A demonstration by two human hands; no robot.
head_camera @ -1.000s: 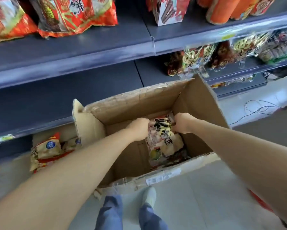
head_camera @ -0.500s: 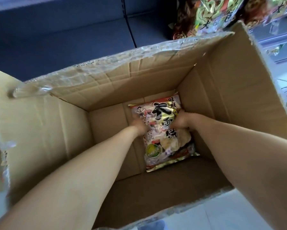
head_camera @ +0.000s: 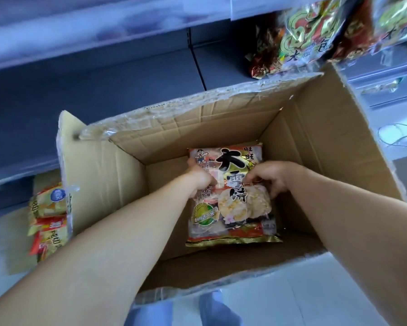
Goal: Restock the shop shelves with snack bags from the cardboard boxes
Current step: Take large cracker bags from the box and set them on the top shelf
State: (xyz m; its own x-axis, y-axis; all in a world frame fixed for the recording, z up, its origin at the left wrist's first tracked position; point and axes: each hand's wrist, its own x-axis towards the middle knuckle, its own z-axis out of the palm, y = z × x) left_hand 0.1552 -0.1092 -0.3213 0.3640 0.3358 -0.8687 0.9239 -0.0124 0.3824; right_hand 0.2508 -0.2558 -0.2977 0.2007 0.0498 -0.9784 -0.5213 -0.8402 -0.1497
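Note:
An open cardboard box (head_camera: 99, 184) stands on the floor in front of the shelves. On its bottom, toward the right, lies a red and gold snack bag (head_camera: 233, 208) with large black characters. Both arms reach down into the box. My left hand (head_camera: 201, 178) grips the bag's left edge near its top. On the bag's right side my right hand (head_camera: 272, 176) has its fingers curled onto the bag. The bag appears to rest on the box floor.
A dark blue shelf (head_camera: 103, 95) runs behind the box, bare on the left. Gold and red snack bags (head_camera: 299, 41) sit on the shelf at upper right. Yellow and red packets (head_camera: 48, 215) lie low at the left of the box. My feet show below the box.
The camera dipped toward the box and has pulled back a little. Both hands went deep inside and closed on the sides of the bag, which has stayed on the box floor.

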